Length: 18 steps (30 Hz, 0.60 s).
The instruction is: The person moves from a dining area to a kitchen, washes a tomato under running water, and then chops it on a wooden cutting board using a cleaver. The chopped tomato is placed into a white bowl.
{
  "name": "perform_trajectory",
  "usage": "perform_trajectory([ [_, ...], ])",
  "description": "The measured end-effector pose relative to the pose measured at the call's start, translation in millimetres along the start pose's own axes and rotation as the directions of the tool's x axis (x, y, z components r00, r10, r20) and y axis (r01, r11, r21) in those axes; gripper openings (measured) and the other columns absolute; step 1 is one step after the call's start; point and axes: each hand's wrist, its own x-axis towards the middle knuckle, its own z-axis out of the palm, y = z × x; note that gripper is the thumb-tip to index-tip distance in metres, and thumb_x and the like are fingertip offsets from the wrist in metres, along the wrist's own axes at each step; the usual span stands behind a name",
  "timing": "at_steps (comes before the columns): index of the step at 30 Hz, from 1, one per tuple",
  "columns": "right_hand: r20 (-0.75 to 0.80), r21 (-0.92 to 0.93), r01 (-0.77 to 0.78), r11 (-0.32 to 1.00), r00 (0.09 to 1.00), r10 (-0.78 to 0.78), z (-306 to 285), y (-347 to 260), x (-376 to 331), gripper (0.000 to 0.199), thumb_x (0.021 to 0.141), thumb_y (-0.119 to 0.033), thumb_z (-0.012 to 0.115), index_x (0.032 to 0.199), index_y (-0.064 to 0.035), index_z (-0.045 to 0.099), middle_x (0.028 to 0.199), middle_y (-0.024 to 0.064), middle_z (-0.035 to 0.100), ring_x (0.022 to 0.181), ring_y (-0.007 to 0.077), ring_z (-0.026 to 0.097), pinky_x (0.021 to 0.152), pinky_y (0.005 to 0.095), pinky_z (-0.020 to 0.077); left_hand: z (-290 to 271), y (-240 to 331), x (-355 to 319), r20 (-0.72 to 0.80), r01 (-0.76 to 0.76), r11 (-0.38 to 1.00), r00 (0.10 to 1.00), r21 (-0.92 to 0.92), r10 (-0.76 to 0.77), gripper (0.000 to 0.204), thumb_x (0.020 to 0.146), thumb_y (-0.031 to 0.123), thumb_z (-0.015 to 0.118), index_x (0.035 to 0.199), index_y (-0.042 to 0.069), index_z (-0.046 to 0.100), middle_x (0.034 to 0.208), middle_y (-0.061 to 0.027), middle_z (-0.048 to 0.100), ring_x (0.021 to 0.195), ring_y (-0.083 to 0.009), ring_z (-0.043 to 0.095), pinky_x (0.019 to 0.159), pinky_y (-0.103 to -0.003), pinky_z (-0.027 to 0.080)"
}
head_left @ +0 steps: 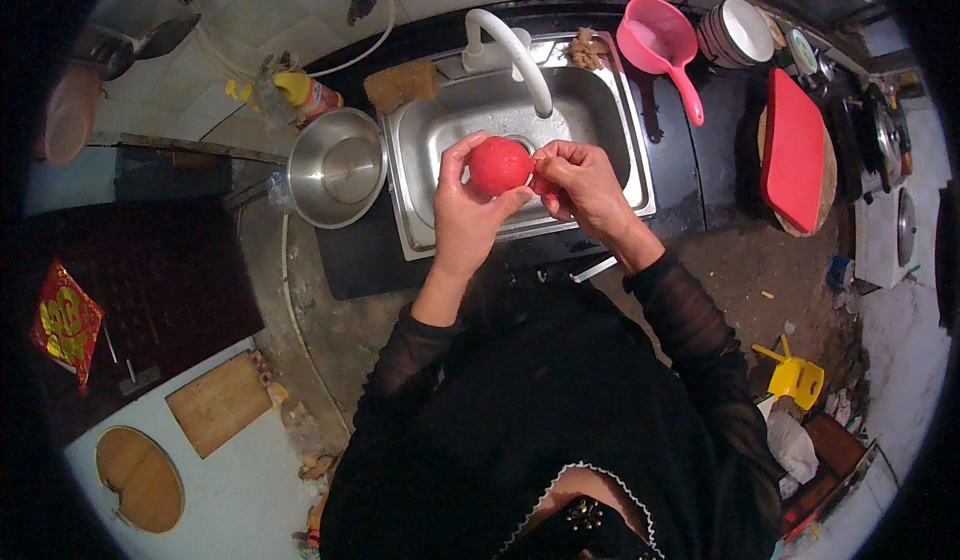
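Note:
Over the steel sink (pixel 420 192), my left hand (pixel 468 222) holds a round red tomato (pixel 498 166), with the thumb below it and the fingers around its far left side. My right hand (pixel 585 190) is closed in a pinch at the tomato's right edge. Whatever lies between those fingertips is too small to make out. A white curved faucet (pixel 522 58) arches above the basin, its spout just beyond my hands. Behind the tomato, the drain is partly hidden.
Left of the sink stands a steel bowl (pixel 337 168), with a yellow-capped bottle (pixel 305 95) behind it. A brown sponge (pixel 401 85) rests by the sink's far left corner. To the right are a pink ladle (pixel 655 40), stacked bowls (pixel 740 32) and a red cutting board (pixel 793 155).

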Motion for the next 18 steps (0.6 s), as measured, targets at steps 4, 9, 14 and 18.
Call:
perform_trajectory([
  [4, 0.002, 0.142, 0.043, 0.989, 0.999, -0.044, 4, 4, -2, 0.013, 0.095, -0.013, 0.058, 0.095, -0.0007, 0.061, 0.071, 0.0052, 0.062, 0.048, 0.0076, 0.052, 0.041, 0.0212, 0.035, -2, -2, -2, 0.046, 0.221, 0.88, 0.974, -0.421, -0.222, 0.071, 0.079, 0.005, 0.082, 0.137, 0.005, 0.041, 0.13, -0.0136, 0.051, 0.116, -0.0229, 0.056, 0.105, -0.038, 0.047],
  [9, 0.067, 0.243, 0.076, 0.967, 0.993, -0.095, -6, 17, -3, 0.016, 0.094, -0.018, 0.063, 0.097, -0.0022, 0.064, 0.076, 0.0049, 0.064, 0.053, 0.0083, 0.054, 0.044, 0.0217, 0.0382, -1, -8, -1, 0.122, 0.291, 0.668, 0.95, -0.685, -0.288, 0.066, 0.084, 0.008, 0.078, 0.137, 0.003, 0.039, 0.129, -0.0171, 0.051, 0.12, -0.0326, 0.056, 0.108, -0.042, 0.044],
  [14, 0.096, 0.284, 0.096, 0.954, 0.987, -0.128, -19, 25, -8, 0.01, 0.093, -0.013, 0.061, 0.094, -0.0038, 0.062, 0.084, 0.0103, 0.068, 0.058, 0.0113, 0.058, 0.047, 0.024, 0.0438, -14, -7, 7, 0.158, 0.303, 0.638, 0.948, -0.708, -0.275, 0.063, 0.088, 0.008, 0.073, 0.138, 0.004, 0.036, 0.132, -0.0212, 0.048, 0.128, -0.0431, 0.05, 0.11, -0.046, 0.042],
  [18, 0.103, 0.301, 0.162, 0.94, 0.974, -0.201, -14, 20, -11, 0.006, 0.093, -0.011, 0.059, 0.09, -0.0068, 0.059, 0.089, 0.0117, 0.068, 0.06, 0.012, 0.059, 0.049, 0.0258, 0.047, -17, 2, 7, 0.236, 0.346, 0.656, 0.938, -0.671, -0.253, 0.063, 0.088, 0.001, 0.068, 0.141, 0.005, 0.034, 0.136, -0.0213, 0.045, 0.127, -0.0417, 0.051, 0.111, -0.046, 0.041],
])
